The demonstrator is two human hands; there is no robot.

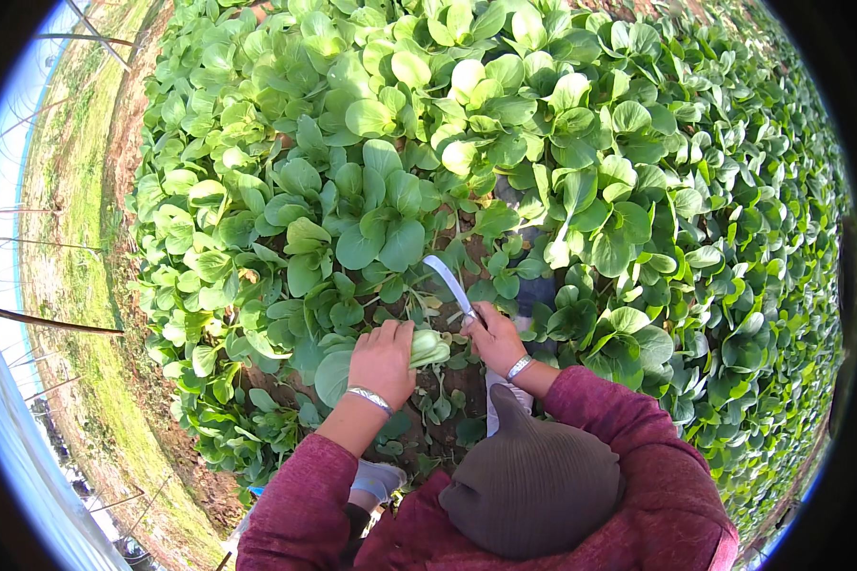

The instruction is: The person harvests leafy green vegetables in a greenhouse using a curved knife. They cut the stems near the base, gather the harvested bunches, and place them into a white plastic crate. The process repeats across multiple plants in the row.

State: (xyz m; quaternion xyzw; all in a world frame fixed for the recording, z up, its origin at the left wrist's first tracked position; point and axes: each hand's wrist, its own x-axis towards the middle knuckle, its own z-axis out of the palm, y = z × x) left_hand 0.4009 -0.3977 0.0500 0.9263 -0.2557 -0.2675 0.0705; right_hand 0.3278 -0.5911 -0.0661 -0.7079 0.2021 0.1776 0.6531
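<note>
My left hand point(382, 364) grips a cut bok choy point(428, 348) lying sideways, its pale stalk base facing right and its leaves point(333, 376) showing at the left of the hand. In my right hand point(496, 339) is the handle of a knife with a curved, sickle-like blade point(448, 284). The blade points up and to the left over low plants, apart from the held bok choy. Fingers hide most of the handle. Bare soil point(428, 414) with small weeds shows below the hands.
Dense bok choy plants point(393, 228) fill the bed ahead, and more rows point(743, 235) stand at the right. A narrow dark strip point(535, 278) runs between plants. My shoe point(380, 479) is at lower left. Grass point(89, 235) and thin rods point(50, 321) lie along the left side.
</note>
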